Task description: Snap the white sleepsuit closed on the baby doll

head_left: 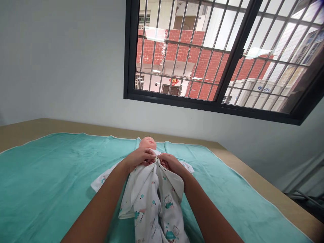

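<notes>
A baby doll lies face up with its head toward the wall. White baby clothes printed with small teal animals cover its body, and the sleeves spread out to both sides. At the chest, just below the doll's head, my left hand pinches one edge of the garment's front. My right hand pinches the facing edge, and the fingertips of both hands nearly meet there. Below them the cloth hangs in folds toward me. Any fastener between the fingers is too small to make out.
A teal cloth is spread under the doll over a wooden table. Behind stands a grey wall with a dark-framed, barred window. Some metal framework shows beyond the table's right edge.
</notes>
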Available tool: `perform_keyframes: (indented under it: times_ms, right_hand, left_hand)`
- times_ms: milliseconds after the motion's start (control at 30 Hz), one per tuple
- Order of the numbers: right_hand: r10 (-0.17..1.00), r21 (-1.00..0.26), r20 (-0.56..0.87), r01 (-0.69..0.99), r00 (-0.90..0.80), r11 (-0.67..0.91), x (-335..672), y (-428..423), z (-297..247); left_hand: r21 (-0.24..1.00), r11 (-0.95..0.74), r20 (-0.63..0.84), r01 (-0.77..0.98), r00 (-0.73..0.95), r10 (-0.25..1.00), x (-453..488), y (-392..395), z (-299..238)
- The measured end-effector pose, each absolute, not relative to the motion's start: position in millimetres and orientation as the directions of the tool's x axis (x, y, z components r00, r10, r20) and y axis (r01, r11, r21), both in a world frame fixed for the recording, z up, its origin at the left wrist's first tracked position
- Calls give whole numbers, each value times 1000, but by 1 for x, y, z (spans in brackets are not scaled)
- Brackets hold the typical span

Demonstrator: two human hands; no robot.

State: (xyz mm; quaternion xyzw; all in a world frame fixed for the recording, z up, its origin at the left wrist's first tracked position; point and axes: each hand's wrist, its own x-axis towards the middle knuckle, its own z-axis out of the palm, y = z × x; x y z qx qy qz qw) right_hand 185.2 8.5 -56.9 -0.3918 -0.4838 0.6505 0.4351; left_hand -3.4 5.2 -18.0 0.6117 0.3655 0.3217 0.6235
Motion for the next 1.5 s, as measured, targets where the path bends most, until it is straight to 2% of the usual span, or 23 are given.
perform_keyframes:
  times_ms: [1500]
  right_hand:
    - [948,-978,-92,-151,-305,-143,185,9,-57]
  left_hand:
    - [999,13,-37,48,529,848,-3,6,-20]
